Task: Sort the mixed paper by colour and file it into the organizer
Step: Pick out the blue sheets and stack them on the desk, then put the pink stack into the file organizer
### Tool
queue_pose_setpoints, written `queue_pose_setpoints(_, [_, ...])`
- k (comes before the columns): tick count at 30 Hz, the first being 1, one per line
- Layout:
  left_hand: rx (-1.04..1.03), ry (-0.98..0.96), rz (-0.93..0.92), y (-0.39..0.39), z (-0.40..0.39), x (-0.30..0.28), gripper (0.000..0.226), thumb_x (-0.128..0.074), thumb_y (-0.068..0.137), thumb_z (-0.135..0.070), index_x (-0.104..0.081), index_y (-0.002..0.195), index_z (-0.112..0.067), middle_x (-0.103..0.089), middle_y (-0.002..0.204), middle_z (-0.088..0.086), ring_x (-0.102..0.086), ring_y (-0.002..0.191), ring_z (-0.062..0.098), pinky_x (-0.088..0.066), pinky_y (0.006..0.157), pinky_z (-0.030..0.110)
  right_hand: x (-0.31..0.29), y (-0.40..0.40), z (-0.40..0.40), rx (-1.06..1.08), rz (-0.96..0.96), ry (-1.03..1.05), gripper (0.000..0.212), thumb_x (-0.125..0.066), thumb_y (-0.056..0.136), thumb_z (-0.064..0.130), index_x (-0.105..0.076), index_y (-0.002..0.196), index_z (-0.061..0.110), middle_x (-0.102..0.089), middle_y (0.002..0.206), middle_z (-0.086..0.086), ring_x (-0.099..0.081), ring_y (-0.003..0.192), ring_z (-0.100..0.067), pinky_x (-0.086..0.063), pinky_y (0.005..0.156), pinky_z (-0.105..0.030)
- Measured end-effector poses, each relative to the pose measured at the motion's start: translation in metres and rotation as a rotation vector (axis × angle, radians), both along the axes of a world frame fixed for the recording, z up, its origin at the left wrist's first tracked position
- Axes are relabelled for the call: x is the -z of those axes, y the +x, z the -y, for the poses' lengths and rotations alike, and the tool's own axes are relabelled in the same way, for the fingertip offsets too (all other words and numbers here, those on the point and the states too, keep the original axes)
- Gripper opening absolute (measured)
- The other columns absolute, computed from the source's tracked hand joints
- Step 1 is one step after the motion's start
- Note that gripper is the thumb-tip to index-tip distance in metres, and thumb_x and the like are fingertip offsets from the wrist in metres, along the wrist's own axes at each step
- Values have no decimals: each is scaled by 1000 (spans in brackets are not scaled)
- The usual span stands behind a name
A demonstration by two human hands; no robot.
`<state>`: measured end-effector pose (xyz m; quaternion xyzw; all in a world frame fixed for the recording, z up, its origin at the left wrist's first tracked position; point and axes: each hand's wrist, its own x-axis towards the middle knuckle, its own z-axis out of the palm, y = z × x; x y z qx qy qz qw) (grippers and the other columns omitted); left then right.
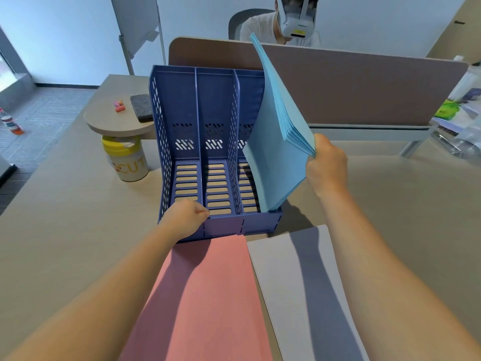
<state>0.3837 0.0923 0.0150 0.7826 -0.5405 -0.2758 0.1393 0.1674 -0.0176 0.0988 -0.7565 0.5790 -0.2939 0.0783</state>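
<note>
Nearest the camera, a pink paper stack (205,295) lies flat on the worktop (65,230), and just to its right lies a pale lavender-grey paper stack (294,287), with a narrow strip of worktop between them. Both forearms reach over these stacks.

Beyond them stands a blue three-slot organizer (197,142), its open side toward the viewer. The left hand (184,217) rests at the organizer's low front edge by the left slot, its grip curled around that rim. The left and middle slots show only their slatted floors.

The right hand (325,165) pinches a thick light blue paper stack (276,142) at its near upper corner, thumb side toward the viewer. The stack stands on edge, tilted, with its lower corner down in the right slot.

Left of the organizer are a white canister with a yellow lid (127,158) and, on a small round shelf (117,123), a dark eraser block (141,108). A brown divider panel (351,84) runs behind, and another person sits past it.
</note>
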Motion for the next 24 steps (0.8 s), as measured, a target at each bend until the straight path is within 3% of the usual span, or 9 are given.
queue_pose_setpoints(2, [-10, 1, 1, 0, 0, 0, 18, -43, 97, -23, -55, 84, -21, -53, 89, 1, -46, 83, 16, -34, 75, 20, 0, 0, 1, -1, 11, -1, 18, -37, 90, -1, -49, 103, -3, -54, 86, -16, -44, 75, -28, -29, 58, -31])
queue_pose_setpoints(7, [-35, 9, -27, -1, 1, 0, 30, -43, 97, -23, -69, 102, -8, -59, 91, 6, -48, 83, 17, -36, 76, 22, 15, 14, 3, -3, 163, 85, 17, -34, 83, -6, -50, 89, -1, -52, 82, -18, -42, 73, -26, -28, 55, -31])
queue_pose_setpoints(12, [-35, 24, -30, 1, 4, 2, 19, -44, 96, -24, -56, 82, -19, -50, 88, 0, -46, 82, 17, -35, 75, 21, 31, 26, 5, -1, 163, 165, 12, -36, 87, -3, -39, 80, 7, -45, 75, -13, -37, 67, -25, -23, 48, -30])
queue_pose_setpoints(20, [-55, 1, -34, 3, 4, 5, 19, -45, 96, -26, -48, 79, -17, -48, 85, 1, -45, 79, 17, -36, 69, 22, 47, 32, 8, -43, 76, 207, 23, -37, 86, -3, -51, 105, -1, -59, 96, -22, -54, 84, -36, -45, 66, -40])
queue_pose_setpoints(22, [-57, -11, -32, 4, 4, 6, 20, -45, 96, -27, -45, 79, -17, -46, 84, 1, -43, 78, 16, -36, 61, 24, 47, 34, 10, -64, -18, 198, 24, -37, 89, -2, -50, 109, -1, -58, 98, -22, -49, 79, -33, -39, 63, -37])
queue_pose_setpoints(24, [-69, -11, -29, 4, 3, 7, 20, -45, 96, -27, -45, 79, -17, -46, 84, 1, -43, 78, 17, -36, 63, 24, 50, 34, 11, -78, -169, 188, 23, -37, 92, 1, -48, 113, 0, -58, 99, -21, -44, 75, -30, -32, 61, -32])
